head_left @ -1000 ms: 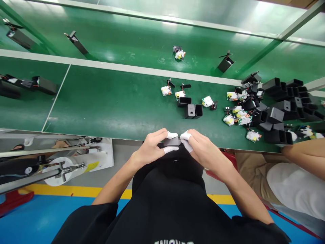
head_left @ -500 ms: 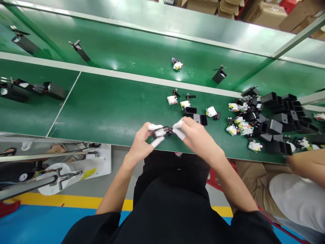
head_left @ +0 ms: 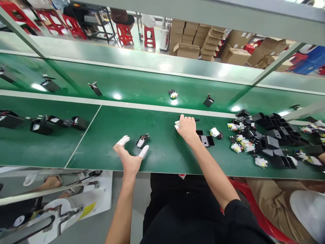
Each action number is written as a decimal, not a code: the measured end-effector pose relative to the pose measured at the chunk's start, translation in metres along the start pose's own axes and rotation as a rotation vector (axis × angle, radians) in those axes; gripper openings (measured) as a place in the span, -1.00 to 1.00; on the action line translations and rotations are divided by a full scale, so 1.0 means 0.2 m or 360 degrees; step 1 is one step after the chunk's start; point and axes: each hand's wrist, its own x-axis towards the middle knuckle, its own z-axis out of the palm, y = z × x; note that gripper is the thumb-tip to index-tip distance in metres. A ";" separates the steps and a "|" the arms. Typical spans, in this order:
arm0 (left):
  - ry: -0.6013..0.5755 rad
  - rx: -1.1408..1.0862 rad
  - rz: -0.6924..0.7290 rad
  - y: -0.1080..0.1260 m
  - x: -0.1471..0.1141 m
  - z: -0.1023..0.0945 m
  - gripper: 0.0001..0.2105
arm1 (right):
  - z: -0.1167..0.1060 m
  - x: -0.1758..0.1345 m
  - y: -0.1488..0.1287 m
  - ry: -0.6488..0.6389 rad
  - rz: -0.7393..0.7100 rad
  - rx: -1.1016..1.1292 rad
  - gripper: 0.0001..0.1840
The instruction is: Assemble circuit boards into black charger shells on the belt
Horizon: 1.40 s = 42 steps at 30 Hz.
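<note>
Wired black case point(head_left: 140, 141) released on green table point(head_left: 159, 157)

Nearest: left hand point(head_left: 129, 159), fingertips covered in white, is hanging unclenched — thumb and fingers spreading about the case without gripping it. The case is resting on the table between them, its white insert showing, its metal prongs pointing toward upper right.

Beside the right forearm: black housings point(head_left: 204, 141), grouped closely; a white-wrapped board point(head_left: 214, 131) is lying just to their right.

Right hand point(head_left: 186, 127): reaching over the table, fingers bending; whether it is grasping anything cannot be told. A dark strip point(head_left: 197, 120) is showing just beside its knuckles.

Beyond the pale rail point(head_left: 142, 107): another black unit point(head_left: 209, 101) is sitting.

Farthest: cardboard boxes point(head_left: 188, 51) are standing near red stools point(head_left: 124, 35).
</note>
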 end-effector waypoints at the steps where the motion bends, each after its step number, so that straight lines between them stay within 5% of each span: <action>1: 0.0145 0.0023 0.0101 0.04 0.02 -0.02 -0.34 | 0.00 0.00 0.00 -0.0007 0.0030 -0.0013 -0.68; 3: 0.0219 0.0008 0.0299 0.14 0.13 -0.02 -0.50 | -0.02 -0.02 0.00 -0.0030 0.0113 -0.0043 -0.70; 5: -0.0082 -0.0035 0.0446 0.25 0.32 0.06 -0.71 | -0.04 -0.07 -0.01 -0.0041 0.0107 -0.0022 -0.69; 9: -0.1064 0.0362 0.0290 0.43 0.84 0.53 -0.79 | -0.05 -0.26 -0.04 -0.0050 0.0055 0.0111 -0.77; 10: -0.1118 0.0450 0.0257 0.45 0.95 0.69 -0.76 | -0.05 -0.32 -0.04 -0.0056 0.0045 0.0170 -0.79; 15: -0.1002 0.0650 0.0168 0.47 1.22 1.34 -0.54 | 0.07 -0.57 -0.06 0.0056 0.0055 0.0432 -0.71; 20: -0.0865 0.0663 0.0210 0.41 1.26 1.57 -0.67 | 0.21 -0.63 -0.04 0.0326 -0.0027 0.0749 -0.66; 24: -0.0838 0.0670 0.0273 0.41 1.28 1.56 -0.78 | 0.20 -0.67 -0.01 0.0419 0.0059 0.1576 -0.51; 27: -0.0901 0.0675 0.0326 0.47 1.19 1.45 -0.80 | 0.13 -0.75 0.06 0.0377 0.0154 0.2285 -0.50; 31: -0.1103 0.0648 0.0472 0.54 0.87 1.18 -0.76 | 0.06 -0.91 0.26 0.0525 0.0183 0.2795 -0.52; 36: -0.1340 0.0654 0.0450 0.54 0.45 0.85 -0.67 | 0.03 -1.08 0.57 0.0848 0.0441 0.2927 -0.46; 39: -0.1134 0.0668 0.0463 0.59 0.26 0.74 -0.48 | 0.05 -1.13 0.69 0.0914 0.0611 0.3071 -0.43; 42: -0.0836 0.0479 0.0719 0.69 0.05 0.71 -0.45 | 0.10 -1.13 0.74 0.0933 0.0617 0.3099 -0.45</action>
